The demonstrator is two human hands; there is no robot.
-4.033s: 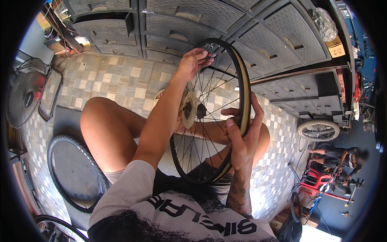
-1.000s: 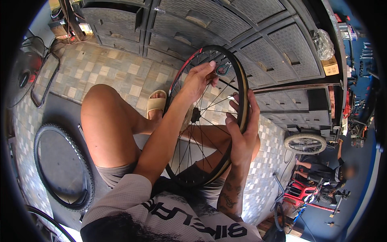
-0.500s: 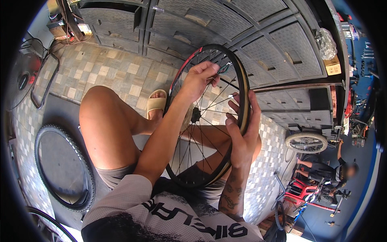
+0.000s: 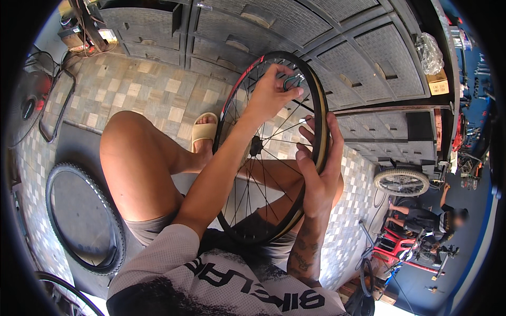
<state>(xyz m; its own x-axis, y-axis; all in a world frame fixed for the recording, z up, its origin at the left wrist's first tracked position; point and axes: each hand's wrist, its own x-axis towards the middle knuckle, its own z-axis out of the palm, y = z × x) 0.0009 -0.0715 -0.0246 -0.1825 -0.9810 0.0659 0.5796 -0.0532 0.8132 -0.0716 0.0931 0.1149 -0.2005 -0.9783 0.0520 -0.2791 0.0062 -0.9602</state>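
A bicycle wheel (image 4: 256,146) without a tyre stands upright between my legs, its black rim marked red and its spokes thin and black. My left hand (image 4: 270,96) reaches to the upper part of the wheel, index finger and thumb closed about a small teal looped spoke wrench (image 4: 292,82) beside the rim. How the wrench meets the spoke is too small to make out. On the wheel's right side, my right hand (image 4: 320,179) grips the rim, thumb and fingers on either side of it. A tan strip runs around the rim's outer face.
A loose black tyre (image 4: 84,218) lies on a dark mat at the left, near a floor fan (image 4: 32,102). Grey drawers (image 4: 253,39) stand just beyond the wheel. Far right, a person (image 4: 440,224) is by a red chair (image 4: 390,246) and another wheel (image 4: 401,183).
My left hand has shifted slightly up, its fingers spreading from a tight pinch to a wider hold around the spoke wrench. The right hand still grips the rim.
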